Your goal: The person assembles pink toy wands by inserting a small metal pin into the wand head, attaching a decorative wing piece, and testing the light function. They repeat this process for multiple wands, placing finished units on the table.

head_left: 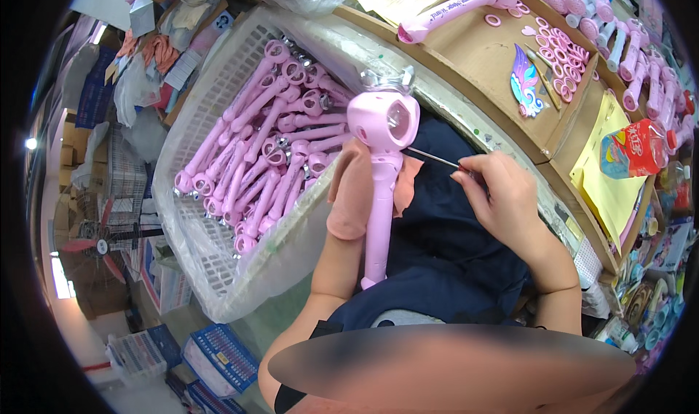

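Observation:
My left hand (351,195), in what looks like a peach-coloured glove, is closed around the neck of a pink toy wand (381,195). The wand stands upright in the picture, with a round hollow head and a silvery crown on top. A peach flap (409,187) pokes out on the other side of its neck. Between the thumb and fingers of my right hand (504,199) is a thin metal rod (435,158). Its tip points at the wand just below the head; whether it touches I cannot tell.
To the left, a white plastic basket (218,283) lined with clear film holds many pink wands (273,133). A cardboard tray (466,53) on the right bears pink rings (564,61), a winged decorated piece (526,83) and another wand (455,10). Beyond lies a red-labelled bottle (639,149).

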The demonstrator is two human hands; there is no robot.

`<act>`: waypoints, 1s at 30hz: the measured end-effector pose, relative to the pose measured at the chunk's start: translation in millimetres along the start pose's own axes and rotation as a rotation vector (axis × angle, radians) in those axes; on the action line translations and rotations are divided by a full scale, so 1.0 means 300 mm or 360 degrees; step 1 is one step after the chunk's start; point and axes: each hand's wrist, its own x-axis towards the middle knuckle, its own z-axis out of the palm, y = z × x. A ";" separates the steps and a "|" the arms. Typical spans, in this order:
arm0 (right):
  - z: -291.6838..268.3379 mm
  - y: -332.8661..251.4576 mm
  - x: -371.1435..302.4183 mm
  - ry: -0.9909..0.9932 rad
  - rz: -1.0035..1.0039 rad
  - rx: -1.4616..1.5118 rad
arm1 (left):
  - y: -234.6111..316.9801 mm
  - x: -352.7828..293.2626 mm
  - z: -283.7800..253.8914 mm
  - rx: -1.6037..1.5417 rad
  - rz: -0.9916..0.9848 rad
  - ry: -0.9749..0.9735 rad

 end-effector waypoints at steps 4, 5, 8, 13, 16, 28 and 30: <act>-0.001 -0.019 0.002 0.0053 -0.0079 0.0100 | -0.008 0.009 0.021 -0.1246 -0.0445 0.0221; 0.003 -0.024 -0.001 0.0019 -0.0056 0.0136 | -0.015 0.013 0.037 -0.1217 -0.0369 0.0303; 0.010 -0.026 -0.005 0.0050 -0.0051 0.0143 | -0.046 0.035 0.057 -0.0270 -0.0276 0.0457; 0.017 -0.021 -0.011 0.0094 -0.0021 0.0151 | -0.038 0.020 0.058 -0.0282 -0.0218 0.0453; 0.017 -0.030 -0.021 0.0049 -0.0030 0.0177 | -0.006 -0.001 0.048 -0.0704 -0.0462 0.0301; 0.051 0.039 -0.004 -0.0220 0.0379 0.0627 | -0.034 -0.013 0.053 0.1723 0.0838 0.0412; 0.070 0.054 -0.015 -0.0045 -0.0069 0.0320 | -0.045 -0.008 0.052 0.1688 0.0835 0.0460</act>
